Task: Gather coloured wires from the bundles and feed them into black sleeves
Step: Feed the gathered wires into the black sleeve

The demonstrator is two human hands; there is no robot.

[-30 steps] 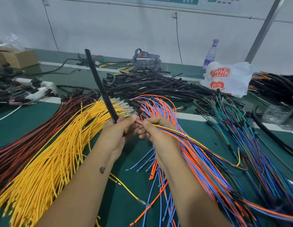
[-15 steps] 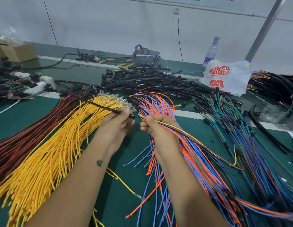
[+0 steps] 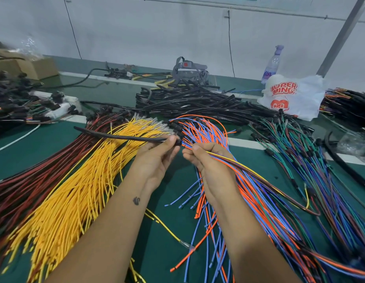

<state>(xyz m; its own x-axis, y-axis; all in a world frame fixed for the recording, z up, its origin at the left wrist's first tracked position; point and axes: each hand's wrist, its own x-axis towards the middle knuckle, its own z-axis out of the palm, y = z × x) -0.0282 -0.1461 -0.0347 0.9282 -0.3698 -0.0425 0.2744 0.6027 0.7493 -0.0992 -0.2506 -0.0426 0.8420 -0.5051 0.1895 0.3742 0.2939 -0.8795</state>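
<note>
Green matte worktop (image 3: 55, 146) under a pale wall, crossed by a white strip and strewn with wire. On the left, a fanned bundle of yellow wires (image 3: 75, 190), thin and glossy, tipped with metal terminals at the far end; beside it, further left, a bundle of dark red and brown wires (image 3: 24, 188). In the middle and to the right, a loose bundle of orange and blue wires (image 3: 208, 127), arched at the far end. Further right, green, blue and purple wires (image 3: 300, 152) with small black connectors. Behind, a heap of black sleeves (image 3: 187, 99), smooth tubes piled across each other. At the back, a cardboard box (image 3: 30, 66), a clear plastic bottle (image 3: 271, 66) and a crumpled white plastic bag (image 3: 296, 97) with red print.

Left hand (image 3: 157, 158) curled, pinching one end of a black sleeve (image 3: 120, 136) between thumb and fingertips; sleeve lying nearly level, stretched leftward over the yellow wires. Right hand (image 3: 208, 160) closed around a gathered bunch of wires (image 3: 238, 160), orange, blue, yellow and dark brown, trailing right and down across the worktop. Wire tips just beside the sleeve mouth; whether already inside, cannot tell.

Against a second ago: sleeve swung down from nearly upright to nearly flat. Hands now slightly apart, no longer pressed together. Bundles unmoved.
</note>
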